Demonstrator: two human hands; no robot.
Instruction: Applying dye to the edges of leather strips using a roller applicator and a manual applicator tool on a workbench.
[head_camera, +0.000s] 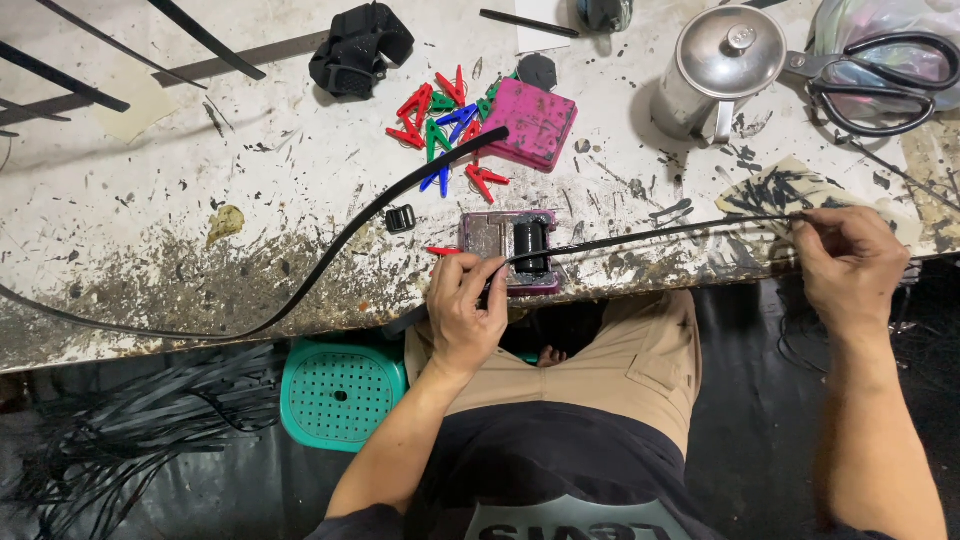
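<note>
My left hand (466, 310) grips a thin black strap (650, 235) at the table's front edge, just left of a small pink tray (490, 235) holding a black roller (530, 247). The strap runs right across the roller to my right hand (848, 262), which pinches its far end. A second, wider black strap (380, 205) curves from the pink box (530, 122) down to the left and off the table.
Coloured clips (445, 120) lie in a heap near the pink box. A steel pot (718, 65) and black scissors (880, 85) sit at the back right, a black buckle (400, 218) mid-table. A green stool (340, 392) and loose black straps (130, 430) are below.
</note>
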